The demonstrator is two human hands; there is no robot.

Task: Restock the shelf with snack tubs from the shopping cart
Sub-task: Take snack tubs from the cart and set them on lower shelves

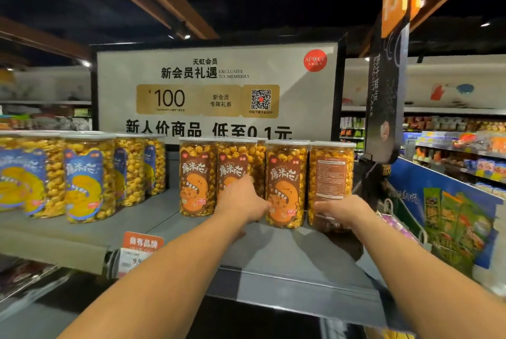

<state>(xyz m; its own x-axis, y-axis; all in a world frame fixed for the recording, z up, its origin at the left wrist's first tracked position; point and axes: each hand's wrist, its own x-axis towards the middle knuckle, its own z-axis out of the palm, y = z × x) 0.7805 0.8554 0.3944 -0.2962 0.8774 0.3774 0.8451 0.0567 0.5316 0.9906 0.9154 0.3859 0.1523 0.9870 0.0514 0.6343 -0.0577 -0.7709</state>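
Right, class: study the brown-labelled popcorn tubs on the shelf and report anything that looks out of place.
The rightmost tub, held by the right hand, shows its small-print back panel, while the other brown tubs face front. Nothing looks spilled.

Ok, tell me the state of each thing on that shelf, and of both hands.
Blue-label popcorn tubs: upright, lids on.
Brown-label popcorn tubs: upright, lids on, labels forward.
Rightmost popcorn tub: upright, back label facing out.
Right hand: grips that tub low down.
Left hand: between two brown-label tubs, grip unclear.
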